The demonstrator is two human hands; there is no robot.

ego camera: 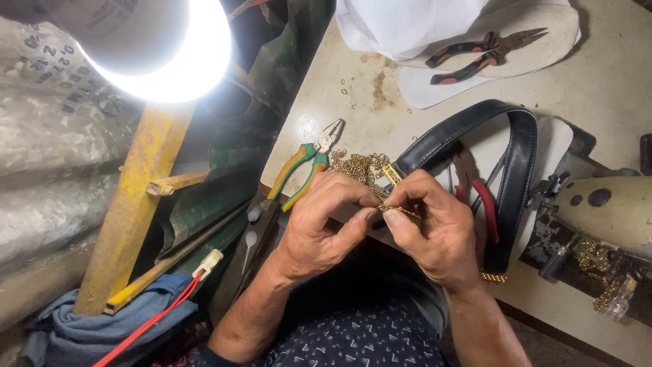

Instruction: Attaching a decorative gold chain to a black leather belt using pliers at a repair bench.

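Note:
Both my hands meet over the near edge of a pale worktable. My left hand and my right hand pinch a small gold chain link between their fingertips. The link belongs to a heap of gold chain lying just beyond my fingers. A black leather strap with a gold end clasp loops across the table right behind my right hand.
Green-and-yellow pliers lie left of the chain. Red-and-black pliers rest on a white sandal sole at the back. Red-handled cutters lie inside the strap loop. A bright lamp glares top left. A sewing machine stands at the right.

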